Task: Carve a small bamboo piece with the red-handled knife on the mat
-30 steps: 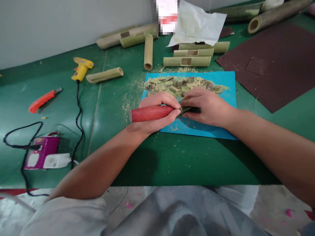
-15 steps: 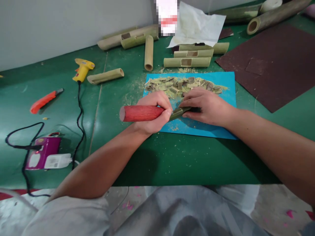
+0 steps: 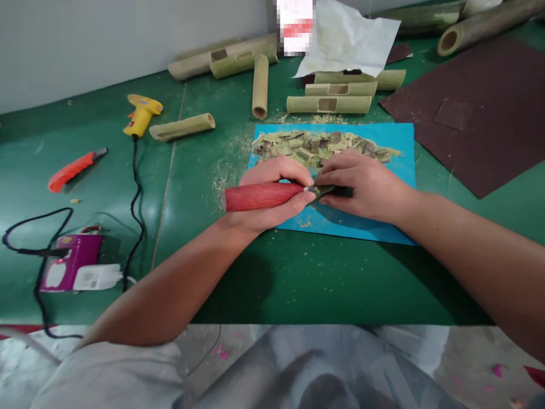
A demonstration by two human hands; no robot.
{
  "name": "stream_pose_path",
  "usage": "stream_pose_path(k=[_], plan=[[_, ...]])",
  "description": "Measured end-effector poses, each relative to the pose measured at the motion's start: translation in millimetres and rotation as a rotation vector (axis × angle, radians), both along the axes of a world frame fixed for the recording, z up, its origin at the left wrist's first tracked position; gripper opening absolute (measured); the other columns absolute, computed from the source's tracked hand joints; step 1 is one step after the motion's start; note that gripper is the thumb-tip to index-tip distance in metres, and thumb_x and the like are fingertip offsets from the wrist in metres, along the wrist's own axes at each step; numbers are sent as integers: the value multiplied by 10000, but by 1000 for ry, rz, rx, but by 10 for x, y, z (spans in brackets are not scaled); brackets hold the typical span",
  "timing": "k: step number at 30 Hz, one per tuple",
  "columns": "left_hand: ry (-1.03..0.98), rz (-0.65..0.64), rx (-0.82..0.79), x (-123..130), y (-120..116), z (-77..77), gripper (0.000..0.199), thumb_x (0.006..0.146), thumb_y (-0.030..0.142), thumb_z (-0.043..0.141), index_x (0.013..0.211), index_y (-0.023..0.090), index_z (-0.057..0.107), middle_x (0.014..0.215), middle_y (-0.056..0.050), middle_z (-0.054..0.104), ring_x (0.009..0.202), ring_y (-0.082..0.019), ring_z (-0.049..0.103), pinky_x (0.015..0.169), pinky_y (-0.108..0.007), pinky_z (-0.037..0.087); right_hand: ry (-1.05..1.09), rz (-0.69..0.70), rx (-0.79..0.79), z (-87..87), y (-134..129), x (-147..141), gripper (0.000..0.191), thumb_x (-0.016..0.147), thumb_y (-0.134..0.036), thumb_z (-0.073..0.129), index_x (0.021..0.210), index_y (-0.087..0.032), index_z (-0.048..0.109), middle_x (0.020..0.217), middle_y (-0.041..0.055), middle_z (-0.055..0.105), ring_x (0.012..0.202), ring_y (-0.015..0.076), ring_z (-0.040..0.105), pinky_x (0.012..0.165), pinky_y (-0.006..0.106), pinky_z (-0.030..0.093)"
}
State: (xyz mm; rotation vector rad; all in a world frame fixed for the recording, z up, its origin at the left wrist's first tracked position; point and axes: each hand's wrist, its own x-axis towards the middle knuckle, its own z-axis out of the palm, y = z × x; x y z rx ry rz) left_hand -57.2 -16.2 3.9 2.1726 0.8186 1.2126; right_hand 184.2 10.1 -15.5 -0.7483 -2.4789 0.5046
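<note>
My left hand [image 3: 276, 190] is closed around a carving tool with a thick red wooden handle [image 3: 261, 197]. Its butt end points left, and a bit of metal shows near my fingertips. The blade's tip cannot be made out. My right hand [image 3: 361, 184] grips a dark green bamboo piece [image 3: 324, 193], largely hidden by my fingers. The tool's front end meets the bamboo between both hands, which nearly touch. Under them lies a blue sheet [image 3: 366, 230], with a heap of bamboo chips and shavings [image 3: 306, 146] along its far side.
Notched bamboo tubes [image 3: 327, 104] lie behind the sheet, partly under white paper [image 3: 344, 42]. A brown board [image 3: 477, 119] is at right. At left are a yellow glue gun [image 3: 142, 113], an orange utility knife [image 3: 74, 170] and a purple power box [image 3: 72, 261] with cables.
My left hand and the red-handled tool have moved right, closer to my right hand, covering more of the bamboo. The whole view has shifted slightly.
</note>
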Motion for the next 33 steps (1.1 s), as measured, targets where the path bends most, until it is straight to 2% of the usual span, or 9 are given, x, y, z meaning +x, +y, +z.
stream_pose_path(k=[4, 7, 13, 18, 23, 27, 30, 33], plan=[[22, -38, 43, 26, -18, 33, 111, 890, 280, 812, 901, 218, 721, 938, -27, 802, 907, -172, 774, 870, -327, 634, 10, 3, -6, -6, 1, -1, 261, 978, -339, 628, 1105, -192, 803, 1048, 126, 749, 994, 288, 681, 900, 440, 525], [-1, -33, 95, 64, -15, 25, 78, 886, 234, 788, 872, 217, 713, 890, -20, 798, 825, -150, 764, 787, -298, 633, 14, 5, -22, -5, 0, 7, 251, 972, -343, 644, 1090, -187, 801, 1047, 127, 752, 1000, 293, 680, 892, 440, 525], [-119, -75, 196, 89, 18, -36, 159, 886, 223, 702, 743, 226, 631, 696, 16, 699, 617, -110, 648, 586, -266, 533, 31, 40, -34, -5, 23, 19, 258, 977, -361, 653, 1098, -185, 797, 1039, 126, 746, 991, 287, 681, 890, 436, 518], [-146, -65, 215, 55, 29, -61, 176, 849, 188, 693, 711, 218, 589, 645, 24, 659, 594, -104, 603, 560, -263, 493, 33, 51, -25, -15, 39, 20, 251, 989, -375, 639, 1097, -207, 790, 1037, 116, 745, 985, 279, 673, 896, 439, 516], [-244, -15, 234, 20, 55, -128, 255, 867, 262, 691, 659, 195, 560, 613, 31, 618, 527, -76, 542, 511, -247, 439, 33, 39, -27, -27, 35, 18, 249, 992, -365, 638, 1103, -205, 794, 1049, 119, 750, 1008, 287, 682, 898, 437, 522], [-262, 52, 250, -11, 44, -157, 261, 926, 320, 681, 704, 203, 607, 659, 21, 654, 564, -97, 595, 552, -272, 500, 32, 27, -17, -27, 25, 16, 280, 988, -360, 638, 1114, -171, 801, 1059, 141, 751, 1015, 306, 692, 898, 451, 533], [-232, 95, 171, -19, 28, -127, 253, 973, 408, 671, 798, 225, 671, 758, 0, 704, 666, -138, 675, 642, -316, 571, 26, 5, -26, -14, 14, 17, 267, 977, -361, 648, 1107, -185, 800, 1073, 133, 757, 1030, 304, 691, 922, 457, 538], [-137, 69, 85, -4, 13, -73, 226, 947, 452, 726, 872, 241, 700, 845, -11, 746, 767, -170, 721, 732, -348, 608, 30, -2, -40, -1, 6, 15, 237, 961, -358, 659, 1086, -211, 797, 1074, 114, 765, 1041, 294, 689, 934, 449, 541]])
